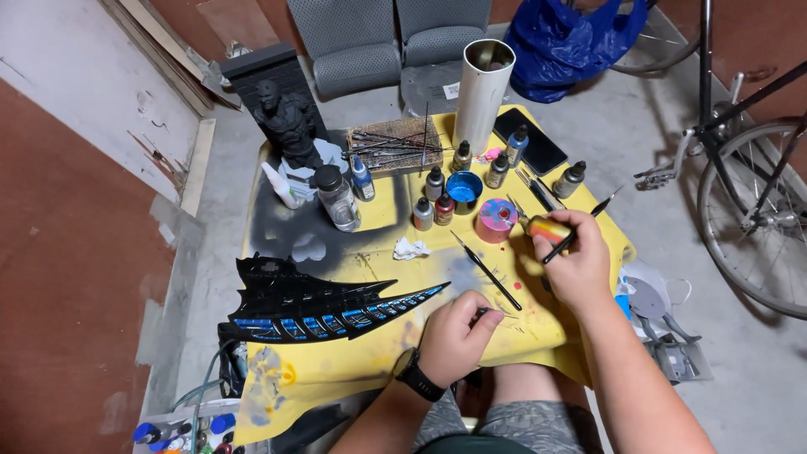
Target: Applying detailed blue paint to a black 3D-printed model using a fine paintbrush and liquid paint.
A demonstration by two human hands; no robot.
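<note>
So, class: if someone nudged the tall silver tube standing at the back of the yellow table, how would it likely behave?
The silver tube stands upright on one end, tall and narrow, so it would probably tip easily. Its top is open and looks hollow, so it is likely light for its size. Being round, it might roll once down, perhaps into the small paint bottles beside it.

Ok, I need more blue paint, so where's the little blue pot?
In the head view, the blue pot sits mid-table toward the far side, between the small bottles on its left and the pink pot on its right.
</note>
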